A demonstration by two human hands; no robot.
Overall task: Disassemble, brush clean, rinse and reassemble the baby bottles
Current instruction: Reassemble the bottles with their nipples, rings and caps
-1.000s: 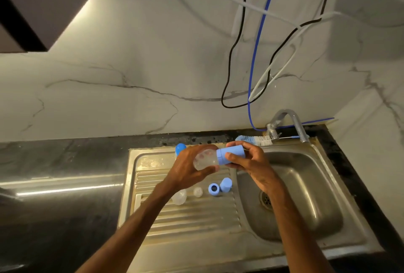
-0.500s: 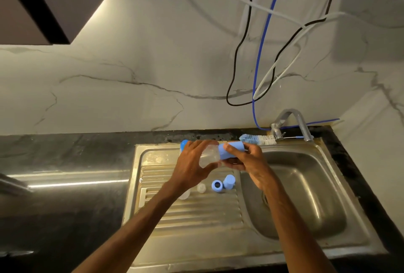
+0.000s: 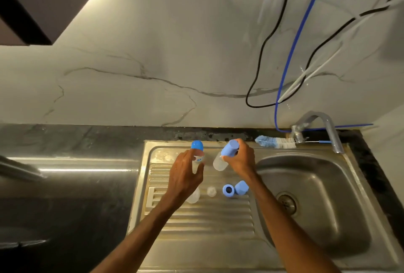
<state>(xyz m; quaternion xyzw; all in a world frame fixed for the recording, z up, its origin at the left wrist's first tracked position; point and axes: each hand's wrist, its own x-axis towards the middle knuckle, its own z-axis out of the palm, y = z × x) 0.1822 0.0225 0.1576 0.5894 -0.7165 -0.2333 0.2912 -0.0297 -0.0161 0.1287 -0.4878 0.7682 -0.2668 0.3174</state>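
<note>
Head view, and the change from half a second ago is plain to me: both hands then held one bottle level between them, and now they have parted. My right hand (image 3: 241, 161) alone grips that bottle (image 3: 219, 163), fingers wrapped round its neck just under the blue cap (image 3: 230, 147). The bottle is tilted, with the cap up and away from me and the clear body slanting down towards the left.

My left hand (image 3: 185, 174) has let go and moved left to the second bottle (image 3: 197, 150), which stands upright at the back of the drainboard (image 3: 207, 218). Its fingers curl round the body, and the blue cap shows above the knuckles. The two bottles are near each other but do not touch.

Just nearer me than the hands, loose parts lie in a row on the drainboard. A clear body (image 3: 194, 196) sits partly under my left wrist. Next come a clear nipple (image 3: 211, 191), a blue ring (image 3: 228, 190) and a loose cap (image 3: 241, 187) touching the ring.

Past my right hand, the brush (image 3: 275, 142) lies along the sink's back rim, with its bristles pointing left. The tap (image 3: 317, 116) arches over the basin (image 3: 317, 185). Dark desk (image 3: 65, 196) stretches off to the left.
</note>
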